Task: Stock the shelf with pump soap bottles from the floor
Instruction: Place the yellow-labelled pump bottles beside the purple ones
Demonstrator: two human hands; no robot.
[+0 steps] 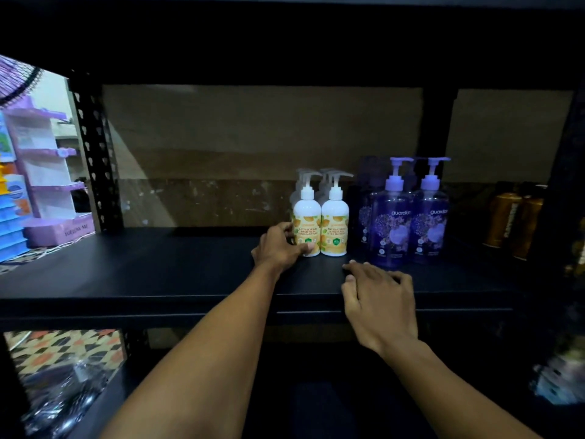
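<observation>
The white soap bottle (306, 228), upright on the shelf (158, 267) and touching its twin (335, 228) at three o'clock, is gripped at its base by the left hand (280, 247), while the right hand (378, 299), at five o'clock and farther off, is rested flat and empty, fingers relaxed.

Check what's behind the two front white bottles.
Two more white pumps rise behind the front white bottles, so a second row stands there. Their bodies are covered; count and labels cannot be told.
</observation>
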